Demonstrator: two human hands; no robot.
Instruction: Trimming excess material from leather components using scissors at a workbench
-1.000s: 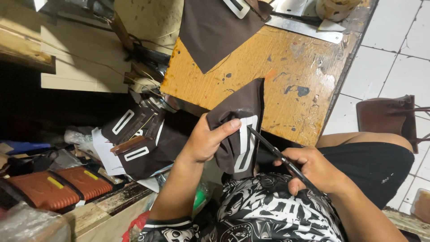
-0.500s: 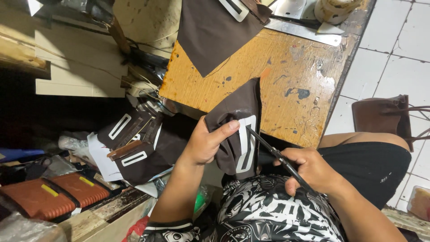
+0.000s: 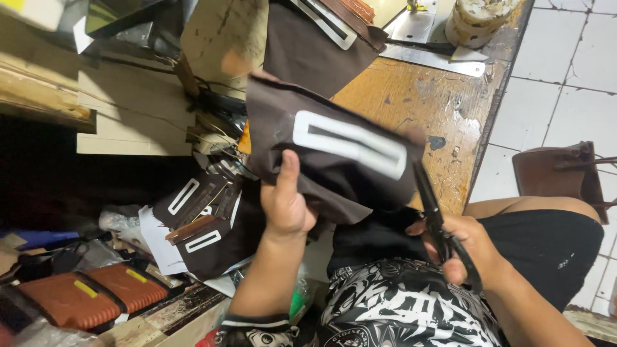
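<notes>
My left hand [image 3: 286,205] grips a dark brown fabric piece [image 3: 321,173] with a white rectangular frame [image 3: 350,144] stitched on it, thumb on its front. The piece is held up flat, facing me, in front of the wooden table. My right hand [image 3: 466,247] is closed on black scissors [image 3: 434,215], whose blades point up and touch the fabric's right edge beside the white frame.
A worn orange wooden table [image 3: 418,96] carries more brown fabric [image 3: 308,48], a metal ruler [image 3: 430,61] and a tape roll [image 3: 475,19]. A pile of similar brown pieces [image 3: 205,225] lies lower left, near orange-brown wallets [image 3: 90,292]. A brown bag [image 3: 559,173] sits on the white tiled floor.
My left hand has lifted and unfolded the brown piece, now showing the whole white frame lying sideways. The scissors have moved up to its right edge.
</notes>
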